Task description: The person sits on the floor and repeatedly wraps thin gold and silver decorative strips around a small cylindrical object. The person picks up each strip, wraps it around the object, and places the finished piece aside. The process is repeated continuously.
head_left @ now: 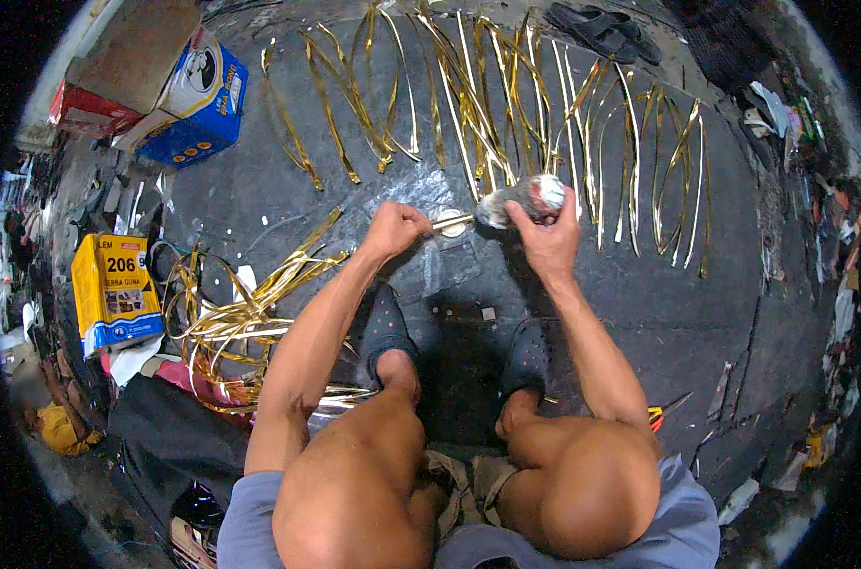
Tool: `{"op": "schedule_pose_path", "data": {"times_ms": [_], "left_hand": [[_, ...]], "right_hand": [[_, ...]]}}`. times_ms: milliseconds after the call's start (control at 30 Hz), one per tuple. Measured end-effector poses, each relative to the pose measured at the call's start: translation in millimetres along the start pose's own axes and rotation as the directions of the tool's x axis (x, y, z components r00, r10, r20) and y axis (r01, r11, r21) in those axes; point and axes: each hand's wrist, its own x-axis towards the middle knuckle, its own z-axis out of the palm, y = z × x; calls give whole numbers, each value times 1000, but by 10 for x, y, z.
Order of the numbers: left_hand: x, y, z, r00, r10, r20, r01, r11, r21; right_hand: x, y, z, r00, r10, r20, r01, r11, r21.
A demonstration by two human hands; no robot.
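Note:
My left hand [399,230] is closed in a pinch on one end of a narrow gold strip [440,226]. The strip stretches to the right, low over a pale round patch [454,229] on the dark floor mat. My right hand [551,237] is wrapped round a stubby, smeared grey container [506,204] with a white and red end. It is tilted, its grey tip pointing left beside the strip's right end; whether the two touch I cannot tell. Beyond my hands, many gold strips [492,123] lie in a loose row. A tangled bundle of gold strips [231,322] lies left of my left forearm.
A yellow and blue tin [118,294] stands at the left. Behind it is an open blue and white carton [198,100]. Dark sandals [601,33] lie at the far edge. Scissors with coloured handles [656,417] lie by my right elbow. Another person [65,417] shows at far left.

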Motion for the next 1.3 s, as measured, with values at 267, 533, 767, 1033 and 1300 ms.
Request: {"op": "schedule_pose_path", "data": {"times_ms": [267,533,767,1033,1300], "left_hand": [[192,-207,214,998,-65,-1,65,997,48],[-295,464,316,776,579,-251,-606,795,-40],[-176,391,322,842,503,-196,-518,855,-31],[-174,343,376,850,505,-149,-509,861,12],[-215,412,334,807,559,-191,-554,828,84]], "right_hand": [[-218,-86,515,931,-225,286,261,961,-93],[-218,-148,372,878,-239,414,307,946,-105],[25,724,595,898,283,338,-250,958,-138],[109,959,775,721,566,400,-686,666,292],[594,-830,-1224,801,372,469,-563,203,801]]}}
